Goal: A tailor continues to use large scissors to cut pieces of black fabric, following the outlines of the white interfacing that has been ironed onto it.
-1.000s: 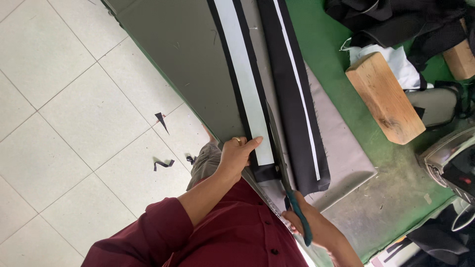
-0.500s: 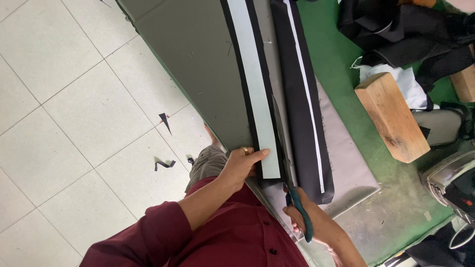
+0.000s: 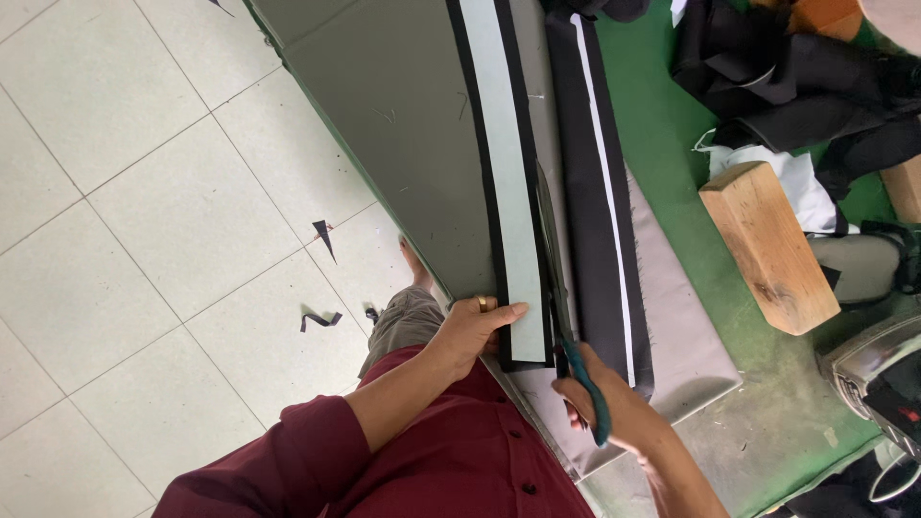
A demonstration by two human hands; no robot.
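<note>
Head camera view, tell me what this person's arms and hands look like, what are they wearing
The left arm wears a dark red sleeve pushed up to about the elbow, so the forearm is bare. The left hand has a gold-coloured ring on one finger. The right hand and the visible part of its forearm are bare, with no glove on either hand.

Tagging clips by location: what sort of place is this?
Probably a tailoring or garment workshop: scissors in the right hand cut a long black fabric strip on a cutting table, with offcuts on the tiled floor.
</note>
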